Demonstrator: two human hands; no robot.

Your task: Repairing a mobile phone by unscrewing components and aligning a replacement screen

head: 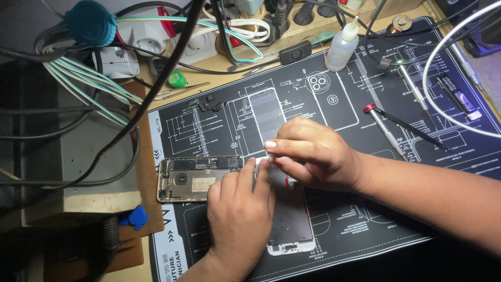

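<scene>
The one camera sits on my head and looks steeply down and forward at the bench (313, 52), close enough that my left hand (237, 209) and right hand (313, 154) fill the middle. The black work mat (365, 209) runs slightly tilted across the view; power strips line the far edge.

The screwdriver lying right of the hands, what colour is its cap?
Red. The screwdriver has a silver shaft with a red cap at its top end, clearest in the head view.
</scene>
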